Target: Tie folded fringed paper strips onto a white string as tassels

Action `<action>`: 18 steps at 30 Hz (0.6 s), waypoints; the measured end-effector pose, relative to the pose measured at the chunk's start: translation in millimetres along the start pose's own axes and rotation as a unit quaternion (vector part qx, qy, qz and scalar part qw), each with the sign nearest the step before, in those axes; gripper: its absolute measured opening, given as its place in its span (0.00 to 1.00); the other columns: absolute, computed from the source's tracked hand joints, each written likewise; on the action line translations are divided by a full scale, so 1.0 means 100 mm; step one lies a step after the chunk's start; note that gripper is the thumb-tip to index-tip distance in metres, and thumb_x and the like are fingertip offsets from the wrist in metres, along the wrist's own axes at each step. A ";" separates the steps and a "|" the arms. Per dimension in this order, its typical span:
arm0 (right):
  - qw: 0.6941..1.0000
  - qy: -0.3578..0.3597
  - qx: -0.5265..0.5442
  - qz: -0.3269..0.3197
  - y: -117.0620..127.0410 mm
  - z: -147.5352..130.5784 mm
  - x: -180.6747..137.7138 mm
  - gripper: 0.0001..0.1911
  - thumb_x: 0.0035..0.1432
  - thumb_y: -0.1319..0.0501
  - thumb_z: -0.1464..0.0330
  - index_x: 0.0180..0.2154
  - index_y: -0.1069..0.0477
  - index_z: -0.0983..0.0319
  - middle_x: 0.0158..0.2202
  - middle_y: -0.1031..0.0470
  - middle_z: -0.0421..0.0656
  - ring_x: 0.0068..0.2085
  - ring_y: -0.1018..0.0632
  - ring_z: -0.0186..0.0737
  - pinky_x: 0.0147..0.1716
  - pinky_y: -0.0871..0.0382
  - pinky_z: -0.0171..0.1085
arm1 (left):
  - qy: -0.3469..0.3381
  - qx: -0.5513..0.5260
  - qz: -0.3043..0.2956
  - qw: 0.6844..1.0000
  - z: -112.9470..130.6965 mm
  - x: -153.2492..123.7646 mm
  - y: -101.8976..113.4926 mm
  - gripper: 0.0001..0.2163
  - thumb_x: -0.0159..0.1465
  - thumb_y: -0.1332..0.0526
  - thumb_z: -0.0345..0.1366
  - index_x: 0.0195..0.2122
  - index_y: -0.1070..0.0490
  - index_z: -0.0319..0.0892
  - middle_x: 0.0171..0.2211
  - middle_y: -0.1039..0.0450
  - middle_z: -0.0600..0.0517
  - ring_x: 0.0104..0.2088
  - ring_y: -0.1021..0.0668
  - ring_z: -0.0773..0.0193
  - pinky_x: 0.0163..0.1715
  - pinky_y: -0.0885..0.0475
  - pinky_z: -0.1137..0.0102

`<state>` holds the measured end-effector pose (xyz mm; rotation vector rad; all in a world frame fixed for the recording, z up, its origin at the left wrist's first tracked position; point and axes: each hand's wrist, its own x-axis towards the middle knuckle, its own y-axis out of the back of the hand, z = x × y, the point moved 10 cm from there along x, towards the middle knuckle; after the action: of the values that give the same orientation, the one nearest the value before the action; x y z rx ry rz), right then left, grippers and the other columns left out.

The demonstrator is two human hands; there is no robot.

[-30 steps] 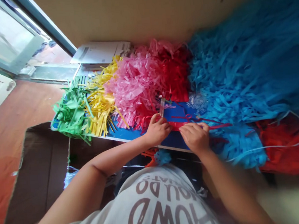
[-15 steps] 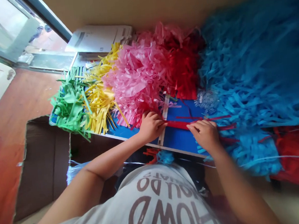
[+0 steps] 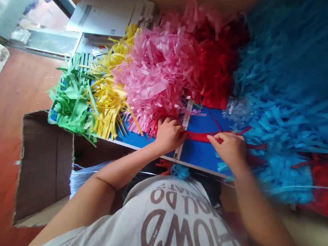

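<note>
A narrow red tissue-paper fringe (image 3: 198, 136) stretches between my two hands, just over the blue tabletop (image 3: 195, 154). My left hand (image 3: 170, 135) is closed on its left part, beside the pink fringe pile. Pinched between thumb and fingers, the right part is in my right hand (image 3: 229, 146). Loose red strips stick out past my right hand toward the light-blue fringe (image 3: 285, 127). More red fringe (image 3: 213, 76) lies behind, against the pink fringe (image 3: 154, 74). What sits inside my left fist is hidden.
Yellow fringe (image 3: 107, 105) and green fringe (image 3: 70, 104) lie at the table's left end. Behind them is a stack of white sheets (image 3: 111, 14). An open cardboard box (image 3: 41, 168) stands below left. A white string (image 3: 324, 188) with blue and red tassels runs along the table's front.
The camera view has shifted, so the table contents sit differently in frame. Both hands still hold the red fringe; its loose strips past my right hand have changed position slightly.
</note>
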<state>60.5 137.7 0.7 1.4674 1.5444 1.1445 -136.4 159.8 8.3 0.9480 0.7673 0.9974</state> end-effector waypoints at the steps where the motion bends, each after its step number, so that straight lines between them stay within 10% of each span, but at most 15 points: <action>1: 1.000 -0.001 0.000 -0.004 0.00 0.00 0.00 0.25 0.64 0.44 0.52 0.22 0.29 0.59 0.23 0.24 0.43 0.30 0.27 0.42 0.36 0.47 0.40 | 0.006 0.006 -0.004 1.000 -0.01 0.00 -0.01 0.12 0.65 0.40 0.43 0.34 0.21 0.43 0.37 0.23 0.46 0.45 0.27 0.50 0.48 0.39 0.51; 5: 0.996 0.009 -0.067 0.063 0.22 -0.11 -0.03 0.15 0.62 0.39 0.56 0.31 0.26 0.60 0.30 0.21 0.46 0.34 0.27 0.46 0.39 0.47 0.43 | -0.029 0.034 0.053 0.998 0.06 -0.01 0.07 0.10 0.65 0.38 0.41 0.44 0.24 0.46 0.45 0.24 0.46 0.48 0.28 0.50 0.49 0.38 0.53; 10: 0.971 0.219 -0.079 0.057 0.25 -0.69 -0.19 0.04 0.64 0.39 0.68 0.40 0.25 0.59 0.40 0.19 0.45 0.42 0.26 0.44 0.48 0.51 0.48 | -0.275 0.075 0.046 0.958 0.54 -0.16 0.00 0.11 0.72 0.47 0.35 0.41 0.24 0.48 0.42 0.23 0.52 0.51 0.30 0.57 0.56 0.42 0.56; 18: 0.974 0.217 -0.018 0.068 0.24 -0.65 -0.08 0.08 0.64 0.41 0.71 0.31 0.27 0.60 0.32 0.21 0.39 0.35 0.28 0.37 0.44 0.50 0.44 | -0.281 0.158 0.065 0.944 0.61 -0.14 -0.06 0.12 0.71 0.49 0.36 0.38 0.25 0.45 0.34 0.26 0.50 0.49 0.30 0.56 0.60 0.42 0.53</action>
<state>9.8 120.2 45.4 1.3754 1.7141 1.6499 -86.4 127.3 28.8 1.4958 0.3873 0.6657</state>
